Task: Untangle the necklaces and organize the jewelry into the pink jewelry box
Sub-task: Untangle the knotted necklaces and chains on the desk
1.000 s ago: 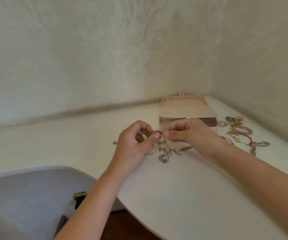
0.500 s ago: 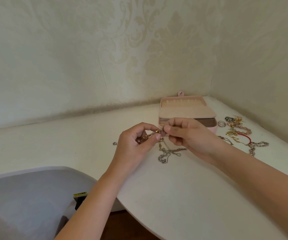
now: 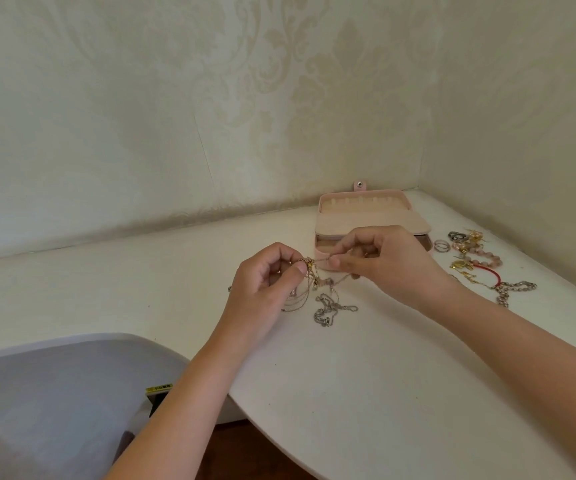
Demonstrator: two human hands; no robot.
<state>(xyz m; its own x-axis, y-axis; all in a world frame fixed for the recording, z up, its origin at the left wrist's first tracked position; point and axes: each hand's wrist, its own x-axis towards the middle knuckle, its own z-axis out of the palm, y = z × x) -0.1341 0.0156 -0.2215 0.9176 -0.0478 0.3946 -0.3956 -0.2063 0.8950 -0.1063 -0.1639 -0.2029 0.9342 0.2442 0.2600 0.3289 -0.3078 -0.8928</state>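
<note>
Pale damask-embossed wallpaper [image 3: 175, 116] covered both walls of the corner, and below it ran a smooth white table [image 3: 349, 393] with a rounded front edge. A matte grey curved surface [image 3: 54, 393] filled the seven o'clock part of the view. The pink jewelry box [image 3: 366, 216] lay open at one o'clock from the hands, its cream velvety lid lining showing a row of slots; what its lower tray held could not be told. The left hand [image 3: 262, 292], fingers curled, pinched the gold knot of the tangled necklaces [image 3: 328, 306] between thumb and forefinger. The right hand [image 3: 390, 261] pinched a fine strand from the same knot, just in front of the box. Thin silver and gold chains trailed to the table below. At three o'clock lay loose jewelry [image 3: 473, 258]: rings, pink beads, a red cord, a chunky silver chain.
</note>
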